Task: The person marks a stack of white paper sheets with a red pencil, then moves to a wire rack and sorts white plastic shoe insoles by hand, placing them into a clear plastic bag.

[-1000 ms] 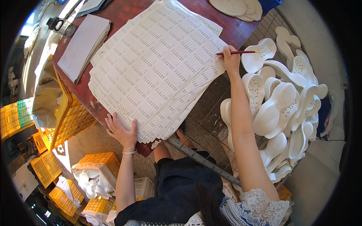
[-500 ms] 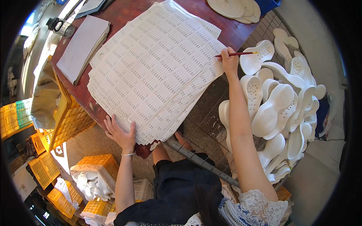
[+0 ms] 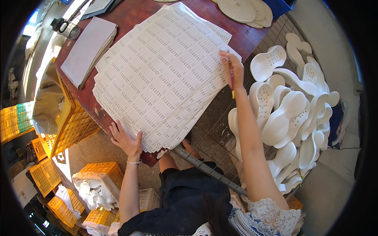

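Observation:
A thick spread of white printed sheets (image 3: 165, 74), covered with rows of small marks, lies fanned out on the dark red table (image 3: 130, 15). At its lower left corner my left hand (image 3: 128, 139) rests with fingers spread, touching the paper's edge. My right hand (image 3: 232, 69), slightly blurred, is over the right edge of the sheets. Its fingers are closed around a slim dark red pen (image 3: 232, 83), whose yellow end points down toward my forearm. The other end of the pen is partly hidden by the fingers.
Right of the table, a wire rack (image 3: 208, 137) holds many white foam insoles (image 3: 285, 118). A stack of paper (image 3: 88, 49) and a bottle (image 3: 66, 28) are at the left. Cream rounded pads (image 3: 236, 10) lie at the far edge. Orange crates (image 3: 102, 173) stand on the floor.
My right hand has shifted slightly left and turned, and the pen has swung from pointing rightward to pointing down along the wrist. My left hand stays in place.

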Demonstrator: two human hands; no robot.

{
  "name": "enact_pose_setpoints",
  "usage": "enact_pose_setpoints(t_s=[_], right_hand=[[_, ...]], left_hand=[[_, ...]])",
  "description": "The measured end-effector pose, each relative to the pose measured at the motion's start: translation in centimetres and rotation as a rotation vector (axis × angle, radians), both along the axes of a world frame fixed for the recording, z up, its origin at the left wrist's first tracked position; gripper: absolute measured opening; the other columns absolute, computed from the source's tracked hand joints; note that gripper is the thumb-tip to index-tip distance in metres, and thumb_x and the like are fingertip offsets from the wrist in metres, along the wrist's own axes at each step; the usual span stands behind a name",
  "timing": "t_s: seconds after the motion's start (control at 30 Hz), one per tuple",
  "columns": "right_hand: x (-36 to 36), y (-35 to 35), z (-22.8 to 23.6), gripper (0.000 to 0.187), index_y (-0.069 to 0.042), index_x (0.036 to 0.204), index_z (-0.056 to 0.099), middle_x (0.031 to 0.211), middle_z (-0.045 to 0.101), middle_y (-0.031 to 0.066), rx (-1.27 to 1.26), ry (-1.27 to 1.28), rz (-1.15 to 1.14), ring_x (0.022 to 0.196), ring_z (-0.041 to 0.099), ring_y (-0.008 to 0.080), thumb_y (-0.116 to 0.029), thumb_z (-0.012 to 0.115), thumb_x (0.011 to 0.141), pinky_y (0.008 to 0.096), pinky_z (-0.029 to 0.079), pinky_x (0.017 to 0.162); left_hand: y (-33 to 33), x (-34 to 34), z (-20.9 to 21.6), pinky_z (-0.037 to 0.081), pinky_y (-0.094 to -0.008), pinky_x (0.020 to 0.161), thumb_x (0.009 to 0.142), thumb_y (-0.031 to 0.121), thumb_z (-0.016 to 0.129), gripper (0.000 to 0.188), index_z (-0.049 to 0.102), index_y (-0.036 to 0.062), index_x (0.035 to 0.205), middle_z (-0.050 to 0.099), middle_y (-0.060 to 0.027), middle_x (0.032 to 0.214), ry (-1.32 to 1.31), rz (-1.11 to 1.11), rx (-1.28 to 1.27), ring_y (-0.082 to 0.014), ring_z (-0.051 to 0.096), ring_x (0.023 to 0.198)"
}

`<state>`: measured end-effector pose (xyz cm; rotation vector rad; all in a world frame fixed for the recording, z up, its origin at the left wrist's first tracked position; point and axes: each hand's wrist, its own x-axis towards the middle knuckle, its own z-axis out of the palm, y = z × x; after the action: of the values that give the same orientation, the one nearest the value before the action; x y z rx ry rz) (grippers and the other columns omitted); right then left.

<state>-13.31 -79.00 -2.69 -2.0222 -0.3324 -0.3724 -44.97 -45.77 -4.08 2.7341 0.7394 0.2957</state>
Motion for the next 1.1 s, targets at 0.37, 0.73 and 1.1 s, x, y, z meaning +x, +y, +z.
enact_pose_setpoints(t_s=[0.37, 0.73, 1.1], right_hand=[[-5.1, 6.1, 0.4, 0.029, -0.006, 0.114, 0.055, 0.103, 0.064, 0.0126, 0.165, 0.193, 0.289, 0.100, 0.061, 0.0265, -0.028, 0.059, 0.096, 0.0379, 0.044, 0.093], [1.2, -0.2, -1.4, 0.033, -0.004, 0.064, 0.047, 0.053, 0.053, 0.0028, 0.157, 0.279, -0.061, 0.049, 0.046, 0.0095, -0.018, 0.060, 0.091, 0.0286, 0.039, 0.049], [1.4, 0.3, -2.1, 0.032, -0.002, 0.062, 0.042, 0.049, 0.042, 0.0083, 0.001, 0.172, -0.095, 0.044, 0.039, 0.0158, -0.016, 0.060, 0.084, 0.0355, 0.034, 0.046]], left_hand=[[-0.3, 0.3, 0.4, 0.004, -0.0616, 0.111, 0.076, 0.062, 0.064, 0.098, 0.027, 0.0092, 0.150, 0.020, -0.0190, 0.157, 0.005, 0.020, -0.008, -0.0344, 0.012, 0.147], [-0.6, 0.5, 0.6, 0.007, -0.0602, 0.112, 0.087, 0.048, 0.056, 0.075, 0.033, 0.0113, 0.148, 0.023, -0.0178, 0.156, 0.025, 0.051, 0.006, -0.0345, 0.014, 0.146], [-0.7, 0.7, 0.8, 0.007, -0.0617, 0.111, 0.086, 0.051, 0.057, 0.078, 0.033, 0.0091, 0.147, 0.023, -0.0200, 0.155, 0.039, 0.048, 0.021, -0.0361, 0.015, 0.146]])
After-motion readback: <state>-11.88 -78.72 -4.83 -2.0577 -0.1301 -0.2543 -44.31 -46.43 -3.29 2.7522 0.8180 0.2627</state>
